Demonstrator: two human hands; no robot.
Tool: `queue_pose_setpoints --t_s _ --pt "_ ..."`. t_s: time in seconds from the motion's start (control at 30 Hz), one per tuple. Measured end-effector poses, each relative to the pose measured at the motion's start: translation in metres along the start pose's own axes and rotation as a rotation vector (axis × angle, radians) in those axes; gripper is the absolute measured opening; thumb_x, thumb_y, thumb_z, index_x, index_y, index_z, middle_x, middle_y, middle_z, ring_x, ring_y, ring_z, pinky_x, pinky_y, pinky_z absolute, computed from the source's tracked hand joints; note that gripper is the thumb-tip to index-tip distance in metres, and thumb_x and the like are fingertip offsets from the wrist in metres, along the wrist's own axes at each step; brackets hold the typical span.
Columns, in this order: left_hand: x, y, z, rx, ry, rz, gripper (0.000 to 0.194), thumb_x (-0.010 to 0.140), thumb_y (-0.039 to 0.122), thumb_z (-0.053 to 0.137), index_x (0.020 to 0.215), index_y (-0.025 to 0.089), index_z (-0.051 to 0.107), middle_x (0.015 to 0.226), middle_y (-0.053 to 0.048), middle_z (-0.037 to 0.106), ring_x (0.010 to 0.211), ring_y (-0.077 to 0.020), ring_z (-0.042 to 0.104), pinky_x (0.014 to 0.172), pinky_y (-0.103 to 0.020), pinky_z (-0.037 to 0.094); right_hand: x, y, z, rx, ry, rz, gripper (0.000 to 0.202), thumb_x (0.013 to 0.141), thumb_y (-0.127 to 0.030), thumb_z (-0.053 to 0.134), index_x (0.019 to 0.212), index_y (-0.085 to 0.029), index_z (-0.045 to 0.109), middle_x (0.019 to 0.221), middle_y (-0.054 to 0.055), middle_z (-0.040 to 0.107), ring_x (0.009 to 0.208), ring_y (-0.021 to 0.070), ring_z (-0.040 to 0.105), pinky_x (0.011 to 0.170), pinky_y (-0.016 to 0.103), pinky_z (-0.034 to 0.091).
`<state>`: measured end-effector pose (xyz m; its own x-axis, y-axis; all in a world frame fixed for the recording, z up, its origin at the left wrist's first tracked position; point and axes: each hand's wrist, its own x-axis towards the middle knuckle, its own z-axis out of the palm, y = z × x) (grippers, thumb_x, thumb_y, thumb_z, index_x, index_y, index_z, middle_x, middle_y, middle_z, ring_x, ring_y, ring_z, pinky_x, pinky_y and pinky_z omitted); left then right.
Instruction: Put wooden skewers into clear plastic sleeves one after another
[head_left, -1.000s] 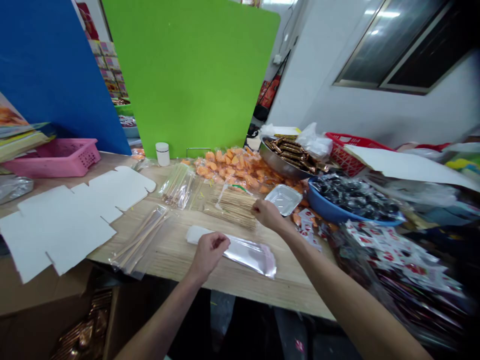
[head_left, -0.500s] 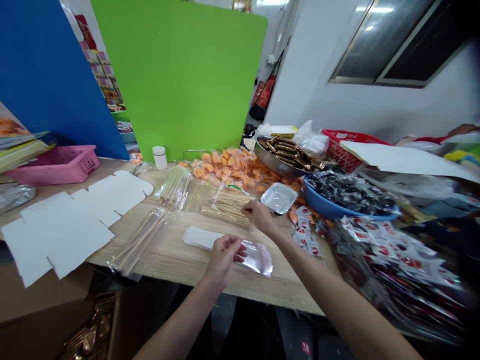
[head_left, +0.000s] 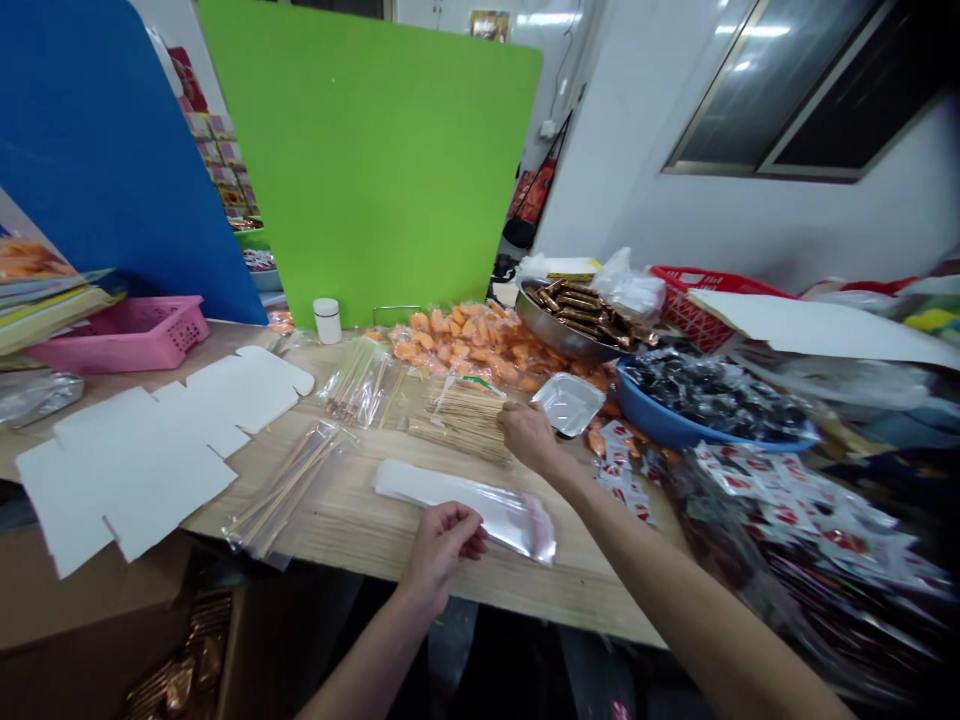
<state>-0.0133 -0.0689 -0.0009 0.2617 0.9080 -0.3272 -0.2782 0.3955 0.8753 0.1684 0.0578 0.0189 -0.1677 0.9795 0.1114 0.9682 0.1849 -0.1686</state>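
Note:
My right hand (head_left: 529,435) reaches across to the right end of a pile of thin bamboo sticks (head_left: 465,415). Its fingertips are pinched on the stick ends; how many they grip is hidden. Nearer the front edge, my left hand (head_left: 442,545) hovers with fingers curled and thumb against the forefinger, nothing visible in it. Just behind it a stack of long clear plastic sleeves (head_left: 487,505) lies flat on the table. Left of these lie bagged sticks (head_left: 289,485), with another bundle of bagged sticks (head_left: 360,380) farther back.
Behind the sticks are orange wrapped pieces (head_left: 465,340). A foil tray (head_left: 570,403), a metal bowl (head_left: 555,335) of brown packets and a blue basin (head_left: 667,415) stand right, near red-and-white sachets (head_left: 787,500). Flat white card (head_left: 150,440) and a pink basket (head_left: 142,340) lie left.
The view has shifted slightly. My left hand has drawn back a little toward the front edge, off the plastic sleeves. My right hand stays at the stick ends.

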Motion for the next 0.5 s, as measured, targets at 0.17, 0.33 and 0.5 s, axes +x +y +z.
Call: queue_pose_setpoints --t_s 0.17,0.33,0.5 --pt "0.003 0.003 0.013 -0.042 -0.010 0.046 0.035 0.068 0.044 0.067 0.074 0.011 0.059 0.071 -0.005 0.061 0.057 -0.0104 0.056 0.056 -0.023 0.041 -0.046 0.016 -0.022 0.120 -0.056 0.034 0.022 0.081 -0.017 0.044 0.069 -0.014 0.062 0.070 0.007 0.065 0.067 0.0167 0.057 0.060 0.025 0.035" --pt "0.007 0.004 0.026 -0.149 0.023 0.141 0.045 0.069 0.049 0.066 0.096 0.016 0.053 0.086 -0.004 0.060 0.061 -0.0115 0.059 0.053 -0.023 0.044 -0.112 0.005 -0.022 0.865 -0.303 0.064 0.029 0.079 -0.039 0.054 0.065 -0.015 0.059 0.055 0.000 0.057 0.053 0.0127 0.052 0.052 0.023 0.038" --pt "0.004 -0.009 0.033 -0.158 0.024 0.159 0.042 0.074 0.053 0.059 0.083 0.011 0.056 0.068 -0.003 0.060 0.057 -0.0114 0.057 0.052 -0.023 0.044 -0.150 -0.019 -0.008 1.094 -0.369 0.124 0.032 0.076 -0.043 0.058 0.064 -0.014 0.062 0.052 -0.001 0.054 0.049 0.0100 0.047 0.050 0.022 0.035"
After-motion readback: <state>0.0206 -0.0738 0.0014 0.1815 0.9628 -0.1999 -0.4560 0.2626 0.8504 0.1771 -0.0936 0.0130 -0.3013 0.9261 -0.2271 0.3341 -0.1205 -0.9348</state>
